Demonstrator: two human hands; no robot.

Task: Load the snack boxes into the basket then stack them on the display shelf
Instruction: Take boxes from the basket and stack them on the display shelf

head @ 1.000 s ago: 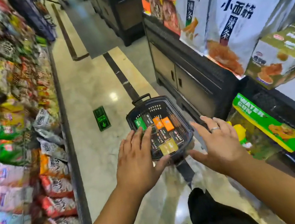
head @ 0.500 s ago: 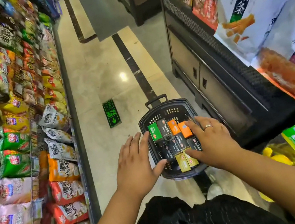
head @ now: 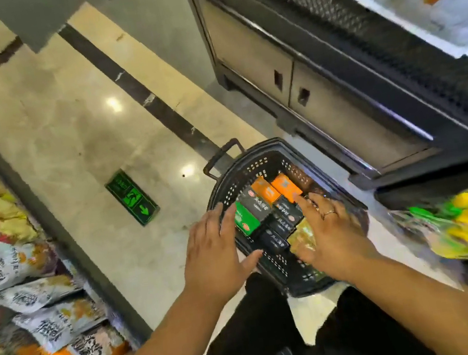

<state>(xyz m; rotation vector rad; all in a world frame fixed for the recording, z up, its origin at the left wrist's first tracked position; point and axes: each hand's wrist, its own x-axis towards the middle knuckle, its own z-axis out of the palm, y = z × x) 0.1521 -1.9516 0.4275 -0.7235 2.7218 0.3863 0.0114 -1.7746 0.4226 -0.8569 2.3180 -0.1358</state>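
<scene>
Sitting on the floor (head: 63, 128), the basket (head: 258, 164) holds the snack boxes (head: 268, 202) side by side. The left hand (head: 217, 251) spreads flat over its rim. The right hand (head: 331, 232) lies flat-fingered over the boxes, gripping nothing.

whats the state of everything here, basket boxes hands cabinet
basket, upright on the floor, loaded
boxes, lying flat in the basket, packed side by side
left hand, open, fingers straight, over the basket's left rim
right hand, open, fingers straight over the boxes, contact unclear
cabinet doors, shut
</scene>
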